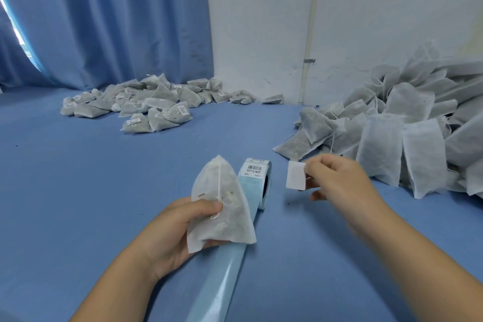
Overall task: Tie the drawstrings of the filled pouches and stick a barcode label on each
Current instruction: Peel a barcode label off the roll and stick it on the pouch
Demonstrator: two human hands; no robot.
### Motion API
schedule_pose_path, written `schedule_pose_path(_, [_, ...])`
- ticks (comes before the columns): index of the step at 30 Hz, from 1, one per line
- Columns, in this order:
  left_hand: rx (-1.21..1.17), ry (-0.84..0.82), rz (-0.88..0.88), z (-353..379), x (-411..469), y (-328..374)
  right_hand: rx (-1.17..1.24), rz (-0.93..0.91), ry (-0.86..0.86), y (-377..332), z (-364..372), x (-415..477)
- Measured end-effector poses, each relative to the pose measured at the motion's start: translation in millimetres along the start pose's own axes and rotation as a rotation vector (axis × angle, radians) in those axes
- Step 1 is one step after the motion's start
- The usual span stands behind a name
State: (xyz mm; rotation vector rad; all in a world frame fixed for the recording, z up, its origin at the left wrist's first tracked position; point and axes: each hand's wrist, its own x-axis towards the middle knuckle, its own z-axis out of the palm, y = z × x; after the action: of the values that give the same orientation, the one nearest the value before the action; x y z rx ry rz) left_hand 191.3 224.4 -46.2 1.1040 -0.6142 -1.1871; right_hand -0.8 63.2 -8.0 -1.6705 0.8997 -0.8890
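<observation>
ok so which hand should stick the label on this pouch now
Probably the right. The right hand already pinches the loose label, clear of the roll and just beside the pouch. The left hand grips that pouch with its broad side facing up, so it is better left steadying it.

Blue curtain (104,15), white wall (379,8)

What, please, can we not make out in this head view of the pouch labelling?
Head view only.
Peeled label in right hand: printed face turned away.
Label roll: print too small to read.
Pouch drawstring knot: partly under left hand thumb.
Right pouch pile: cut off by frame edge.
</observation>
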Motion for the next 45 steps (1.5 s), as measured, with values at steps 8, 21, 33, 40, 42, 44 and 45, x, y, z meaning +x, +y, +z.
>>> schedule_pose_path(8, [-0.053,0.15,0.202,11.3,-5.1,9.2,-0.04,-0.065,0.04,6.2,-27.7,-9.2])
schedule_pose_path(21, [0.55,-0.181,0.15,158.6,45.4,19.2,0.242,-0.379,-0.174,-22.6,-109.9,-30.0])
schedule_pose_path(33, [0.469,-0.379,-0.064,180.3,90.3,-28.4,0.071,-0.052,-0.166,23.7,-127.8,-12.4])
schedule_pose_path(40, [0.532,-0.222,-0.064,181.5,89.1,-32.5,0.138,-0.01,-0.071,25.5,-121.1,-13.8])
schedule_pose_path(42, [0.504,-0.186,-0.069,181.7,88.3,-33.5,0.074,-0.059,0.047,26.1,-120.3,-17.3])
schedule_pose_path(44, [0.466,-0.177,-0.079,180.9,88.2,-34.5,-0.032,-0.182,0.197,26.3,-120.3,-21.2])
schedule_pose_path(45, [0.438,-0.177,-0.089,180.3,88.0,-34.7,-0.1,-0.265,0.27,26.8,-119.8,-23.0])
